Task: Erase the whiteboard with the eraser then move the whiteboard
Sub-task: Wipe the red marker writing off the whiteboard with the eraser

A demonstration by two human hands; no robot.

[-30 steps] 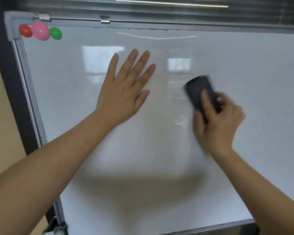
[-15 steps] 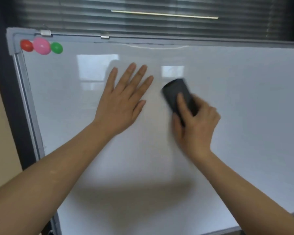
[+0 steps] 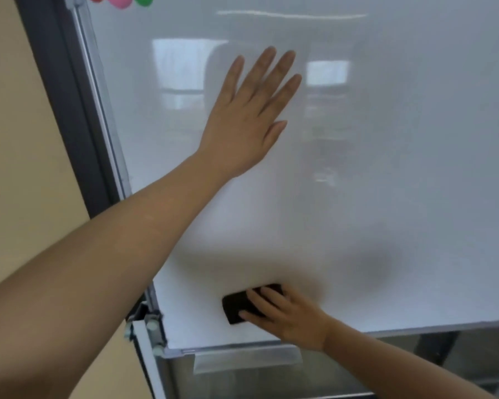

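The whiteboard (image 3: 386,168) fills most of the view, glossy white with a grey metal frame and no writing visible. My left hand (image 3: 248,119) lies flat on the board's upper middle, fingers spread and pointing up. My right hand (image 3: 285,315) presses a black eraser (image 3: 238,306) against the board near its lower left corner, just above the bottom frame. My fingers cover the eraser's right half.
Red, pink and green magnets (image 3: 121,0) stick at the board's top left corner. A metal tray (image 3: 242,361) runs under the bottom frame. The stand's bracket (image 3: 144,326) sits at the lower left corner, beside a dark post (image 3: 64,105) and a beige wall (image 3: 12,139).
My right hand has swept the eraser down from the board's middle, beside my left hand, to the lower left corner. The left hand stayed flat in place. My view tilted downward.
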